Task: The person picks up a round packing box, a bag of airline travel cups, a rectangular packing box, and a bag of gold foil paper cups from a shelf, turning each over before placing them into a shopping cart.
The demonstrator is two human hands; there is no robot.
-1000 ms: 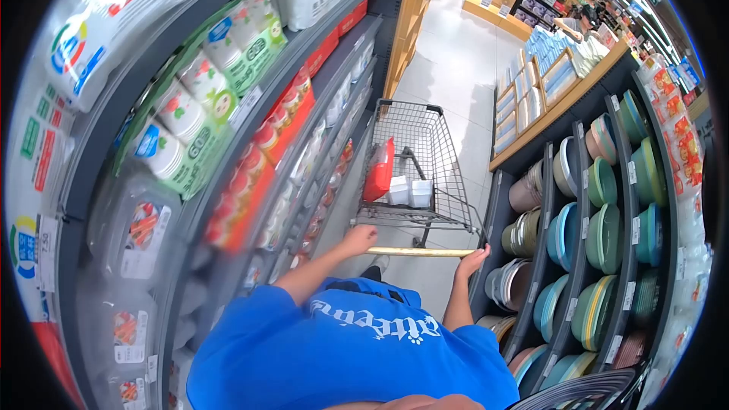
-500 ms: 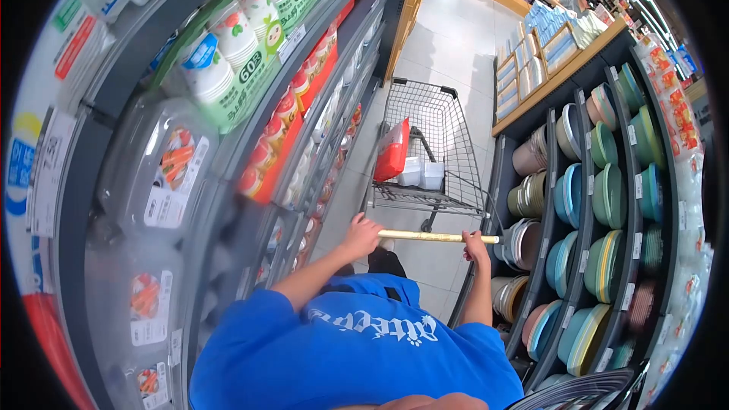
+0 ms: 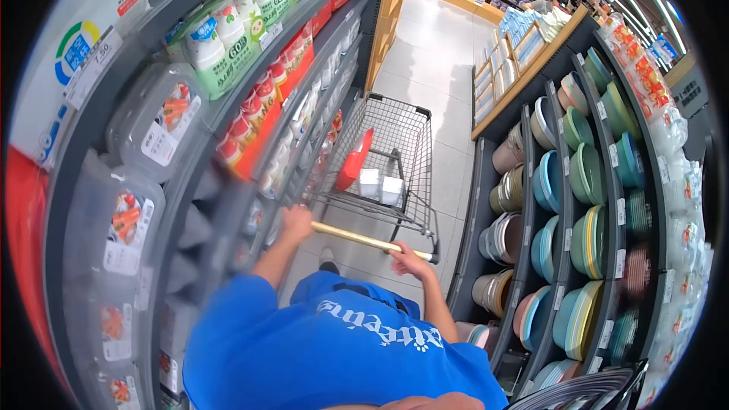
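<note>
Supermarket aisle, pale tiled floor, shelving on both sides. On the left, the chilled shelves (image 3: 190,182) carried green multipacks of yoghurt drink (image 3: 228,45) and clear lidded boxes (image 3: 148,118), too many and too blurred to count.

The left hand (image 3: 296,222) was wrapped shut around the left end of the handle (image 3: 357,238), a single pale bar. Compared with a second earlier, that bar no longer lay level: it slanted, left end higher. The one shopping cart (image 3: 387,137) had swung over from mid-aisle to just beside the left shelves. I judged from this that the cart was being rolled along and steered leftward, not parked.

Inside the basket lay one red packet (image 3: 355,161) leaning on the left wall and two white tubs (image 3: 381,186) side by side, the same three items as before.

The right hand (image 3: 408,262) had slid in from the bar's right tip to a spot short of it, fingers curled over the bar; how tightly could not be told.

To the right, dark racks (image 3: 524,205) held stacked bowls (image 3: 585,175) in green, blue and brown, beyond counting.
</note>
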